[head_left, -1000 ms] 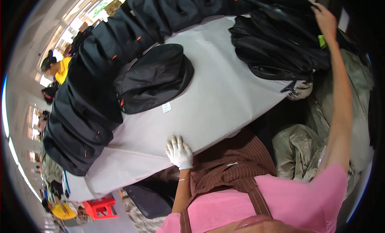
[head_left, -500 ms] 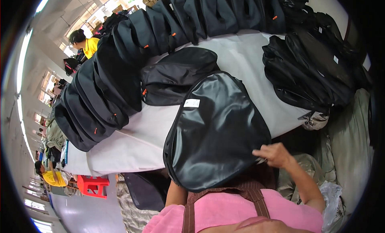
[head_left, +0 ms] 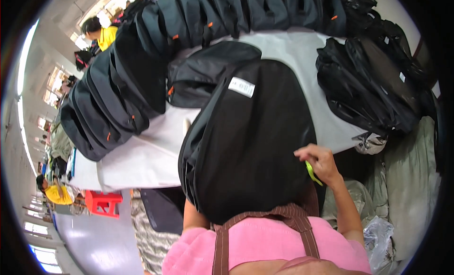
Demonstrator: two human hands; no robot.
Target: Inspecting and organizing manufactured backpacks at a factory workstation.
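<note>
The right hand curls its fingers round a yellow tool, the bag just left of them. The left hand is mostly hidden; its grip cannot be told. Tool tips are best kept off the bag.

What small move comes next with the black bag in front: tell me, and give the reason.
Probably pinch the right edge of the black bag with the right hand. The hand is curled at that edge, though whether it touches is unclear, and the yellow-green tool is tucked in it, so a light pinch may suit best.
</note>
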